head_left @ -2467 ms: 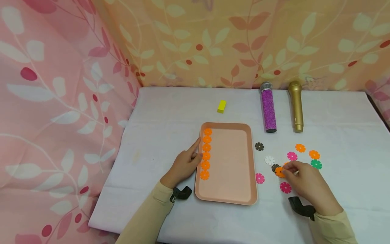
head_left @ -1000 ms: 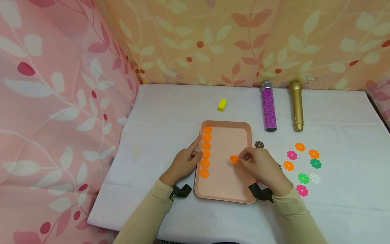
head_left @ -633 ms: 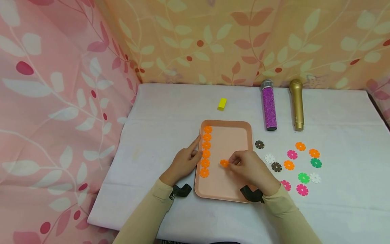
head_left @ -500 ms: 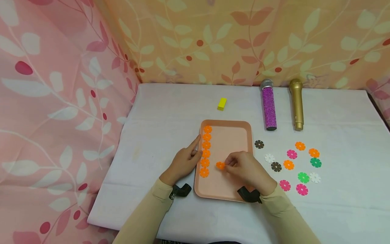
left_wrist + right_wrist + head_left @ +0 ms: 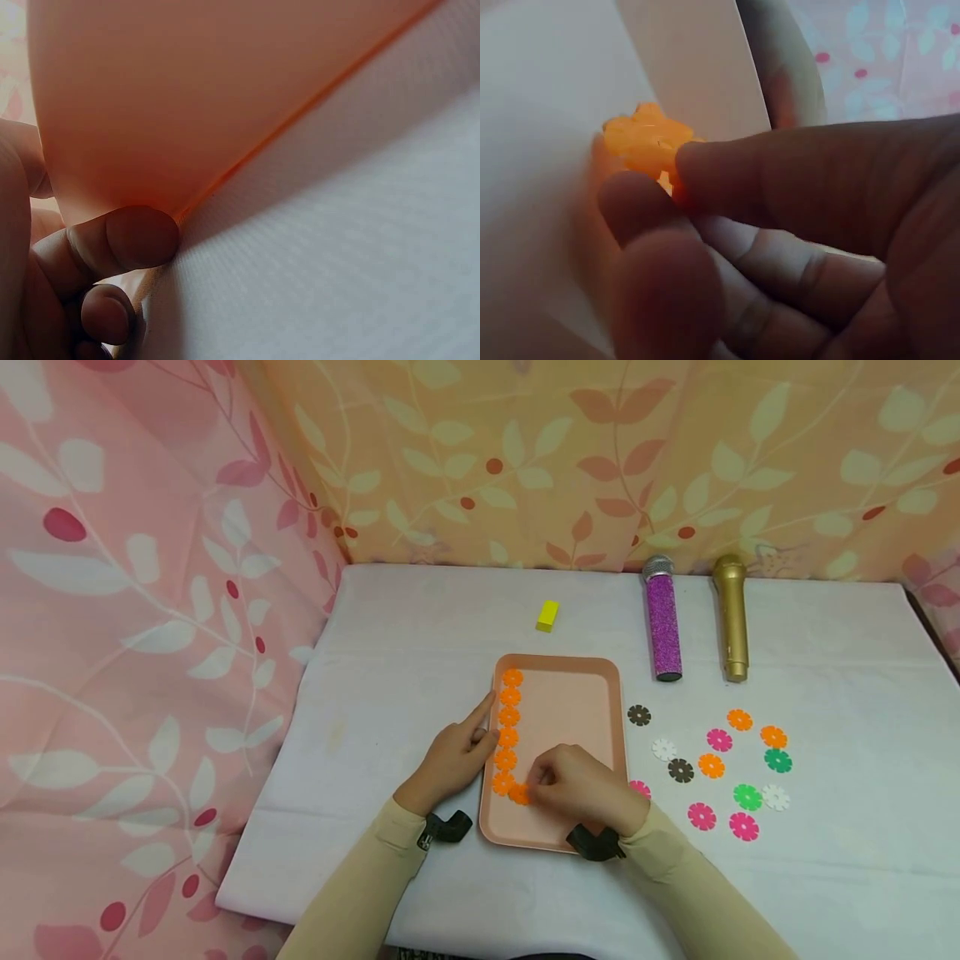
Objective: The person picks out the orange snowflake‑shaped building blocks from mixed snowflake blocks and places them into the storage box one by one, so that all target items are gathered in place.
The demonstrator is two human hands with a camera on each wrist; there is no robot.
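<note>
My left hand (image 5: 450, 766) lies at the left rim of the peach tray (image 5: 562, 706), index finger straight along it and thumb against it. The thumb (image 5: 142, 236) shows at the tray's wall in the left wrist view. My right hand (image 5: 583, 787), slightly blurred, is low over the tray. Its thumb and fingers pinch an orange snowflake disc (image 5: 649, 139), which in the head view overlaps the bottom end of a column of orange snowflake discs (image 5: 508, 737) along the tray's left side. The held disc is partly hidden by the fingertips.
Loose snowflake discs in orange (image 5: 711, 766), pink (image 5: 701, 816), green (image 5: 747, 797), white (image 5: 663, 749) and dark brown (image 5: 680, 770) lie right of the tray. A yellow block (image 5: 547, 616), a purple glitter microphone (image 5: 663, 627) and a gold microphone (image 5: 731, 627) are behind.
My right hand picked an orange disc from the loose ones, carried it left over the tray and down to the column's bottom end. My left hand has stayed at the rim.
</note>
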